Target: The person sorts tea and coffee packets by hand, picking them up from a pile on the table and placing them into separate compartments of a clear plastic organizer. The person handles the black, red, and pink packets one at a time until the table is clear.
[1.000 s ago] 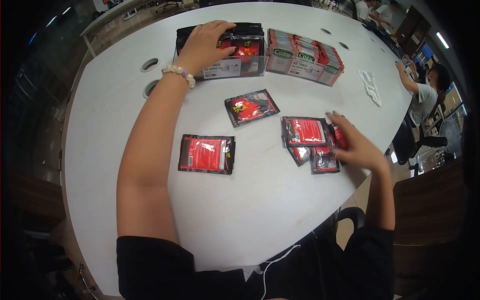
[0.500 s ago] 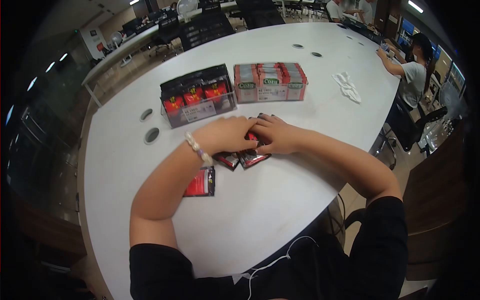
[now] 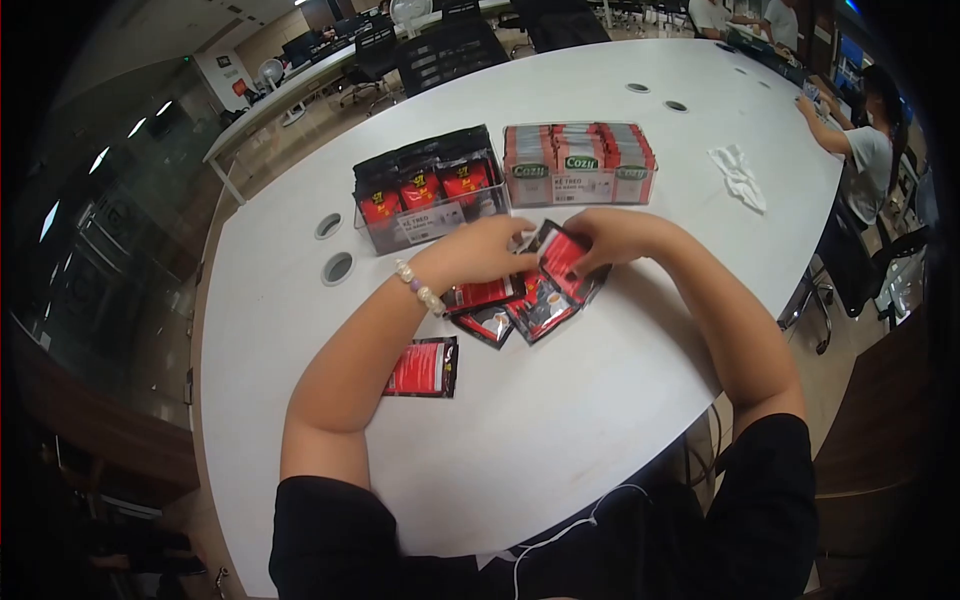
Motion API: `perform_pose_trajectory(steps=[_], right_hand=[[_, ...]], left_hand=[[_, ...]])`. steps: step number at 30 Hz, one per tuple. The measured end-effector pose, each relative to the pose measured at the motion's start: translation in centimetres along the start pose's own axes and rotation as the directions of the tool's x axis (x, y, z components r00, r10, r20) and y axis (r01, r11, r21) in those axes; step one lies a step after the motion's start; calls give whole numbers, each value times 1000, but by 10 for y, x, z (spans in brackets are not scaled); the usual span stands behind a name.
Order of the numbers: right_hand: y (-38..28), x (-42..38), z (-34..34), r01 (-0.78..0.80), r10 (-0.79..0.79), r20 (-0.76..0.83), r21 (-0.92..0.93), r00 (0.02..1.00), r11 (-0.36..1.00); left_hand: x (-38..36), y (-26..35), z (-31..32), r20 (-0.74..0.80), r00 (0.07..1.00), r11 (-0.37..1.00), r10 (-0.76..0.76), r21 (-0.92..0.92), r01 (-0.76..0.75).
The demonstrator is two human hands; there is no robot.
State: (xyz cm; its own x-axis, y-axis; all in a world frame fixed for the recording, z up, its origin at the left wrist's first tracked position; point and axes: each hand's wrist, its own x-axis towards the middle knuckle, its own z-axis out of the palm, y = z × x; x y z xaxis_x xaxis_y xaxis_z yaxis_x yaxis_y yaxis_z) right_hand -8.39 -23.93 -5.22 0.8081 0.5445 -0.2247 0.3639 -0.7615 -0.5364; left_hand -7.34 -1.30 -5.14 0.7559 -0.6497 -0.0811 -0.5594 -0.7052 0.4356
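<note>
My right hand pinches a red and black sachet, tilted above a loose pile. Beside it, my left hand curls its fingers and thumb around the edge of the sachets. One red sachet shows just under my left palm. Below the hands lie more sachets, including a fanned one with a printed picture and another partly covered one. A separate red sachet rests flat near my left forearm. My fingers hide part of the pile.
Behind my hands stand a clear box of red and black sachets and a clear box of Cozy packets. A crumpled white tissue lies to the right. Cable holes pierce the white table. A person sits at the far right.
My hands, close together over the sachets before, have moved apart. My right hand has raised one sachet, and more of the pile shows. The view has shifted slightly left.
</note>
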Motion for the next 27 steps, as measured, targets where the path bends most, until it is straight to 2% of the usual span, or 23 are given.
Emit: perform_pose_trajectory(steps=[1,3,4,7,8,10,12,15,18,19,22,23,26,27], right_hand=[[0,2,3,20,-12,-89,83,996,996],[2,5,5,76,-10,-274,231,962,970],[3,8,6,166,-66,-360,255,931,953],[2,18,14,388,-172,-585,266,793,882],[-4,18,17,411,-154,-626,289,764,865],[-15,14,21,457,-109,-699,332,706,825],[-7,20,23,495,-127,-686,371,716,786],[0,26,27,508,-100,-675,441,731,740],[1,29,28,470,-34,-658,500,752,728],[2,30,28,463,-46,-653,483,756,743],[4,30,31,443,-77,-637,439,767,781],[3,29,32,438,-83,-634,428,769,791],[1,27,32,423,-101,-624,393,775,816],[1,27,32,419,-106,-621,383,776,824]], left_hand=[[2,0,2,-7,999,990,-41,-135,39],[8,-9,5,-213,977,960,-1,-274,-59],[11,-12,4,-318,948,935,11,-333,-123],[15,-23,-19,-328,945,856,-4,-490,-166],[13,-23,-27,-332,943,815,-1,-546,-192],[5,-22,-42,-419,904,799,-89,-572,-186],[-9,-15,-58,-465,865,736,-189,-650,-188],[-17,-31,-85,-402,859,662,-318,-742,-103],[-49,-56,-118,-150,969,852,-198,-515,95],[-58,-52,-126,-86,966,892,-242,-412,187],[-71,-60,-128,-186,975,873,-120,-487,15],[-72,-64,-131,-194,968,864,-157,-501,40],[-85,-69,-144,-146,979,911,-144,-406,74],[-88,-73,-146,-173,973,913,-151,-403,70]])
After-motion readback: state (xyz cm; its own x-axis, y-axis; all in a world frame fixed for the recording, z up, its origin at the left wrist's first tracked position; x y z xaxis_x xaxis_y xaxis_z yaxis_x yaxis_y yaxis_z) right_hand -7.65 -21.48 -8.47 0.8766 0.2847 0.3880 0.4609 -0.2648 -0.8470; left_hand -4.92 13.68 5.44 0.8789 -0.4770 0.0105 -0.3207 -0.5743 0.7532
